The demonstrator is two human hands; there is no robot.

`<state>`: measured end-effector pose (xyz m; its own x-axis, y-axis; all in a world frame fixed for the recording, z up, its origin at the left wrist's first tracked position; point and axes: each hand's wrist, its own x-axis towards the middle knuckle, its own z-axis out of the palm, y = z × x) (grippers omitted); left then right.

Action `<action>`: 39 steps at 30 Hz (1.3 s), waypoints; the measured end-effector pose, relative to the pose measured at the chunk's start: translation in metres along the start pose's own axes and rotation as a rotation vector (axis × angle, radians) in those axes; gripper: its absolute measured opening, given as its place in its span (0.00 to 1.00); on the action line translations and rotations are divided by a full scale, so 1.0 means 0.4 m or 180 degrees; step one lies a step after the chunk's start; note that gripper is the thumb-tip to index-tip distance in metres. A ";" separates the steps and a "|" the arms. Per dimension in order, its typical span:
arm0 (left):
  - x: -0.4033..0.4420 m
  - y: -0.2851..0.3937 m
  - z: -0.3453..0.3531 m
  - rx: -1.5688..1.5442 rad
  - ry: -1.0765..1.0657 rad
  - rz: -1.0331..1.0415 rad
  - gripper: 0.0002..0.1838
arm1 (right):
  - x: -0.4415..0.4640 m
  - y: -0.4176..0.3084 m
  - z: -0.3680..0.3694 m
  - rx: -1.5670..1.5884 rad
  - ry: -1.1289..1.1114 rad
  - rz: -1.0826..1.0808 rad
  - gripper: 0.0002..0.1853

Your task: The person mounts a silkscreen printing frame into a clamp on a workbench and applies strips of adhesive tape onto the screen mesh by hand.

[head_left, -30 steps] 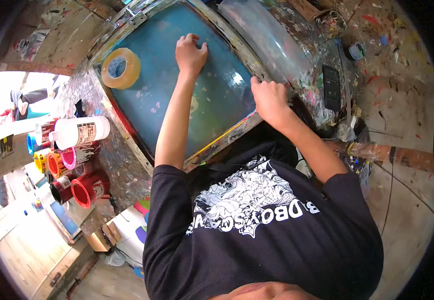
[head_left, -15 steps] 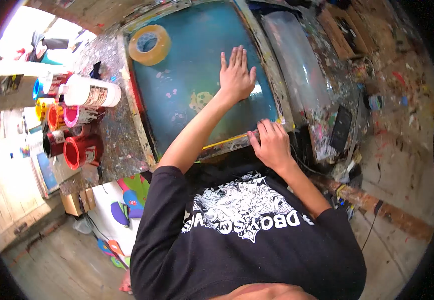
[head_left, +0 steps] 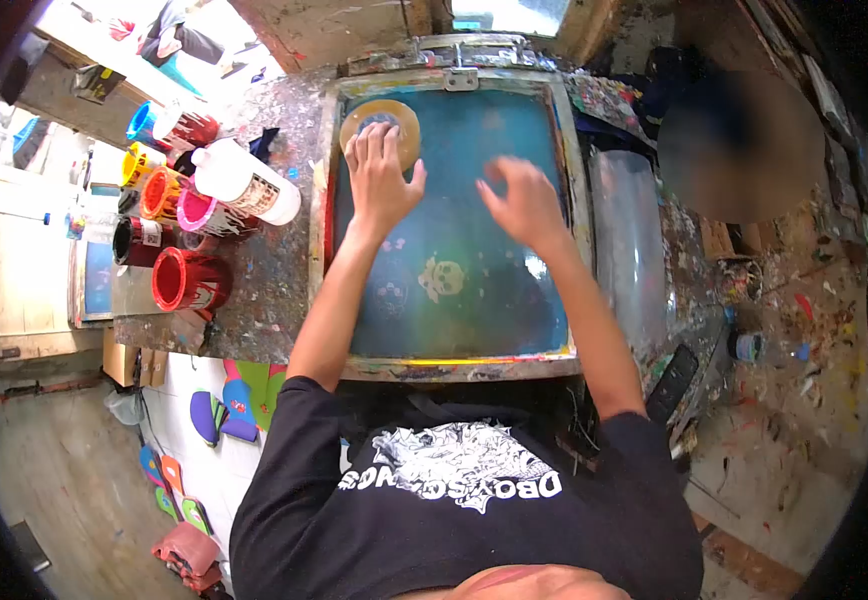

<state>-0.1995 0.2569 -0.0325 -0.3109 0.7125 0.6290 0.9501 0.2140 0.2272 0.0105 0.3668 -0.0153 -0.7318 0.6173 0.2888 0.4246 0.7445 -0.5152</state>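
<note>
A roll of clear tape (head_left: 407, 118) lies flat on the blue mesh of a screen-printing frame (head_left: 494, 368), near its far left corner. My left hand (head_left: 382, 187) is over the near side of the roll, its fingers reaching across the centre hole and its thumb apart. Whether the fingertips press on the tape I cannot tell. Above the right half of the mesh hovers my right hand (head_left: 524, 203), slightly blurred, thumb away from the bent fingers, with nothing in it. A pale skull design (head_left: 442, 279) shows in the mesh nearer to me.
Several paint pots, among them a red pot (head_left: 191, 280), crowd the bench's left side with a white bottle (head_left: 249, 183) leaning over them. A metal hinge clamp (head_left: 461, 79) joins the frame's far edge. A clear plastic sheet (head_left: 630, 240) lies along the right.
My left hand has moved from the mesh to the tape roll. My right hand has lifted off the frame's near edge and moved forward over the mesh. The view has shifted.
</note>
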 end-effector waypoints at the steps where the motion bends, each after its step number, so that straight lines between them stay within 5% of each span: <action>1: -0.003 -0.037 -0.010 0.0186 -0.0247 0.0052 0.32 | 0.090 0.019 0.045 0.0105 0.0213 -0.0184 0.14; 3: 0.002 -0.098 0.002 0.0110 -0.0282 0.0220 0.27 | 0.256 0.049 0.125 0.0440 0.0178 -0.0390 0.21; 5: 0.014 -0.155 0.028 0.0106 -0.1443 0.0302 0.23 | 0.384 0.111 0.238 0.0316 0.0311 -0.1094 0.24; 7: 0.017 -0.195 0.041 -0.0022 -0.0942 0.0785 0.23 | 0.423 0.117 0.268 0.0187 0.0395 -0.1776 0.27; 9: 0.040 -0.181 -0.015 -0.0169 -0.1571 0.0523 0.25 | 0.426 0.094 0.225 0.0920 -0.1444 -0.1216 0.26; 10: 0.038 -0.169 -0.052 -0.0270 -0.1492 0.0484 0.25 | 0.390 0.070 0.209 0.1383 -0.1237 -0.1099 0.17; 14: -0.024 -0.075 -0.295 -0.0672 -0.1831 0.0211 0.25 | 0.231 -0.033 0.129 0.2152 -0.1173 -0.0762 0.13; 17: -0.107 0.023 -0.459 -0.1102 -0.1544 0.0136 0.23 | 0.147 -0.121 0.035 0.3239 -0.2079 -0.0354 0.11; 19: -0.136 0.072 -0.542 -0.1601 -0.2536 -0.1106 0.21 | 0.133 -0.165 -0.023 0.3094 -0.3251 -0.0106 0.10; 21: -0.194 0.102 -0.585 -0.2711 -0.2425 -0.2734 0.19 | 0.145 -0.135 -0.052 0.3192 -0.3292 -0.0122 0.12; 25: -0.280 0.053 -0.636 -0.2384 -0.2847 -0.3116 0.23 | 0.247 0.049 -0.079 0.2225 -0.2524 -0.0353 0.14; 27: -0.136 0.113 -0.705 -0.0854 -0.3889 -0.2651 0.25 | 0.223 0.076 -0.127 0.2293 -0.2298 -0.0318 0.13; 31: -0.129 0.176 -0.809 -0.0210 -0.1713 -0.1115 0.25 | 0.039 -0.005 -0.380 0.2094 -0.1264 0.0131 0.15; 32: -0.114 0.185 -0.846 -0.0192 -0.1706 -0.1127 0.25 | -0.018 -0.042 -0.451 0.1727 -0.0855 0.0002 0.17; 34: -0.082 0.204 -0.908 0.0304 -0.1360 0.0208 0.19 | -0.152 -0.014 -0.523 0.1844 0.0180 -0.0494 0.19; 35: -0.082 0.214 -0.926 0.0304 -0.1346 0.0220 0.19 | -0.221 0.011 -0.563 0.2031 0.0444 -0.0857 0.12; 37: -0.089 0.243 -0.963 0.0216 -0.0639 0.1212 0.20 | -0.343 0.089 -0.633 0.2389 0.0489 -0.1358 0.10; 39: -0.092 0.250 -1.022 0.0244 -0.0947 0.1883 0.22 | -0.422 0.102 -0.665 0.2591 0.0721 -0.1813 0.09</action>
<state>-0.1041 -0.0210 0.2711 0.2739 0.8761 0.3969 0.9608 -0.2308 -0.1536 0.2932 0.3606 0.1295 -0.5579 0.3219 0.7649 -0.5086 0.5957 -0.6216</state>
